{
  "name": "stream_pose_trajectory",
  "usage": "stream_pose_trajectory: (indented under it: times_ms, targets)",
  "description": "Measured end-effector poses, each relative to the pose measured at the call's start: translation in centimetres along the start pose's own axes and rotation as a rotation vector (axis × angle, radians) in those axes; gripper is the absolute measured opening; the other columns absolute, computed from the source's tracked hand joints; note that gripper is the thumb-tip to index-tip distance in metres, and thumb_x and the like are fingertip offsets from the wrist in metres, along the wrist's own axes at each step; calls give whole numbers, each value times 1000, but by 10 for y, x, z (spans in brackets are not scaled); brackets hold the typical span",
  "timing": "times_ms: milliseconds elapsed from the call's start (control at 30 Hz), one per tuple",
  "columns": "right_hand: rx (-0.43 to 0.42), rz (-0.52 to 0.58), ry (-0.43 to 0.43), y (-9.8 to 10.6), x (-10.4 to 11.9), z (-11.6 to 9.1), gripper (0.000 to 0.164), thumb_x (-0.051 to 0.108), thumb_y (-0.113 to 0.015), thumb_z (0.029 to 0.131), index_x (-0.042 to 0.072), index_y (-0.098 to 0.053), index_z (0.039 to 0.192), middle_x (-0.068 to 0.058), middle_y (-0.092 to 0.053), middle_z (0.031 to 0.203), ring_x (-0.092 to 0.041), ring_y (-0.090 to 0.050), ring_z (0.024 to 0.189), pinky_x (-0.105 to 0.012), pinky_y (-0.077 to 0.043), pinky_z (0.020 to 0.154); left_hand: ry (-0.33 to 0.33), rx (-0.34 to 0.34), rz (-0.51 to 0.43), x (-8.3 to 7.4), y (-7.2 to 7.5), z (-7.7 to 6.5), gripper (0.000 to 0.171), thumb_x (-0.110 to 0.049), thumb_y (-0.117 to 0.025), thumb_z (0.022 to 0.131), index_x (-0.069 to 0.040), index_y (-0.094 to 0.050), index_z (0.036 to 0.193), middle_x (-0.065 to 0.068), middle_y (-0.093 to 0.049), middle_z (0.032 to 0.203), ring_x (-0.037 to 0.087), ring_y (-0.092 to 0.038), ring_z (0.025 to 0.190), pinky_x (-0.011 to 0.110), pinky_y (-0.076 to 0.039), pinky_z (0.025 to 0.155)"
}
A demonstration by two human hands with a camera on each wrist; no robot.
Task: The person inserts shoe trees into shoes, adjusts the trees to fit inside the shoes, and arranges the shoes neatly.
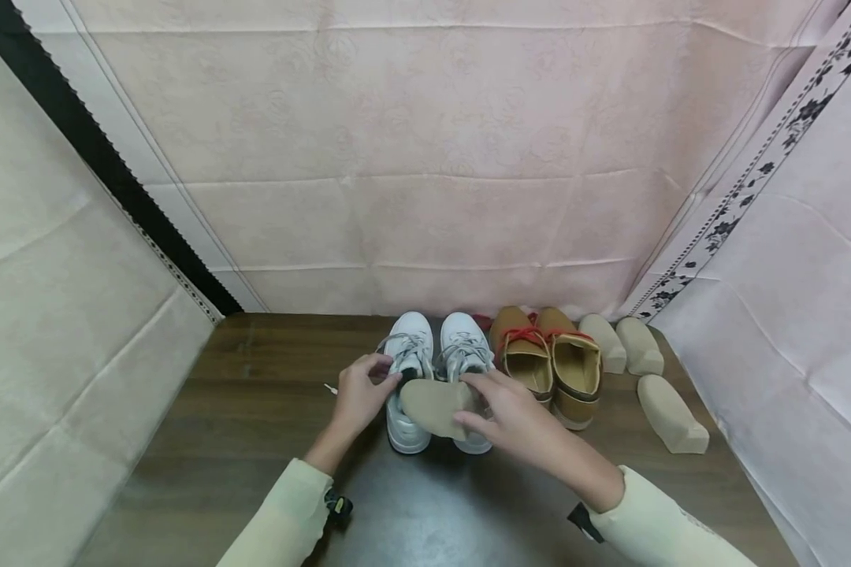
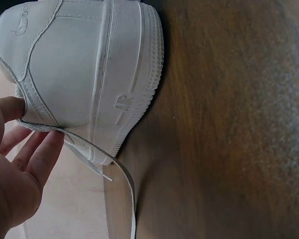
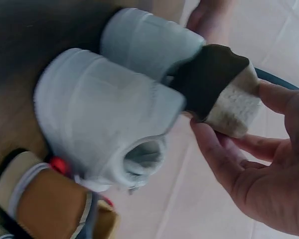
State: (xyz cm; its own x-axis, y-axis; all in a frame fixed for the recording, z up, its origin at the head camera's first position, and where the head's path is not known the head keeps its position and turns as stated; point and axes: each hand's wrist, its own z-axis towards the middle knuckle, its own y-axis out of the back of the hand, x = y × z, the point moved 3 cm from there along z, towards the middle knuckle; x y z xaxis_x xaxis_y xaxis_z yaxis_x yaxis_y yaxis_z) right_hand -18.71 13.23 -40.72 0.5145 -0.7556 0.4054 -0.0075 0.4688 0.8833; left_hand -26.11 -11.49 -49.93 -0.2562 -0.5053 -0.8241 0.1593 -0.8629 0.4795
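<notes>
Three cloth panels enclose the work, at the left (image 1: pixel 57 260), back (image 1: pixel 425 157) and right (image 1: pixel 808 260) of the frame; between them one wooden surface (image 1: pixel 255 441) meets the back panel along a straight edge, its widest visible stretch running lower left. Two white shoes, a left one (image 1: pixel 410 335) and a right one (image 1: pixel 462 327), stand side by side at lower centre, toes near that edge. Two tan shoes (image 1: pixel 576 370) stand just right of them, leaving little room between the pairs. Of two hands, the left hand (image 1: pixel 358 394) has its thumb and fingers at the left white shoe's opening; whether they pinch it, I cannot tell. The right hand (image 1: pixel 510 417) pinches one beige insert (image 1: pixel 432 405) between thumb and fingers, above the white shoes' openings. Three more inserts (image 1: pixel 670 413) lie at lower right, beside the right panel's bottom edge. Smallest, one loose lace (image 2: pixel 114 162) curves past the left fingers.
</notes>
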Motion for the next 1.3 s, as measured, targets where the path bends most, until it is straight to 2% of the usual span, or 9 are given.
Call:
stream_pose_trajectory:
  times_ms: [100,200,300,500,700,900,1067,1300]
  targets:
    - [24,-11,-13,2,7,6,54,38,-78,92,3,-67,132,-9,-70,109,-22,-66,94,-39,-57,81,6,-6,1,1,0,0,21,-9,-83,86,-3,-76,105,12,-74,99,27,-72,92,41,-61,82]
    - [44,-17,-34,1,12,12,53,38,-78,92,3,-68,130,-9,-72,112,-21,-66,99,-39,-56,83,6,-5,0,2,-1,0,20,-9,-83,87,-3,-76,105,12,-73,100,26,-72,92,41,-62,82]
    - [75,-12,-70,0,16,17,51,39,-78,92,3,-69,127,-7,-71,108,-18,-64,94,-37,-55,80,2,-4,-6,3,-1,0,21,-8,-83,87,-3,-76,105,12,-73,100,26,-73,92,41,-62,82]
    - [106,-46,-123,1,28,26,52,42,-76,93,2,-69,125,-11,-70,104,-22,-63,91,-40,-54,76,-24,-27,4,3,-2,0,20,-7,-83,86,-2,-76,104,12,-74,98,27,-73,90,42,-61,81]
    - [100,-98,-135,-2,38,32,50,43,-76,92,0,-71,117,-14,-69,103,-26,-65,93,-46,-57,79,-28,-26,32,2,-3,-1,20,-8,-82,87,-3,-77,105,12,-74,99,27,-73,92,42,-61,80]
    - [83,-150,-134,-8,45,39,54,44,-76,92,-2,-71,119,-17,-69,104,-29,-67,92,-47,-59,76,-48,-34,47,1,0,-2,19,-6,-81,87,-3,-77,105,12,-74,98,28,-74,92,41,-62,78]
    - [70,-209,-130,-14,50,42,59,48,-74,93,-4,-70,121,-23,-68,111,-39,-73,88,-50,-61,73,-62,-44,54,0,0,-2,18,-3,-81,86,-2,-76,103,12,-73,96,28,-74,90,39,-62,75]
    - [34,-257,-109,-21,50,49,53,49,-74,93,-1,-72,108,-21,-69,103,-37,-73,78,-47,-62,66,-88,-68,60,-1,-1,0,19,-1,-81,84,0,-77,103,13,-73,93,28,-74,87,39,-62,75]
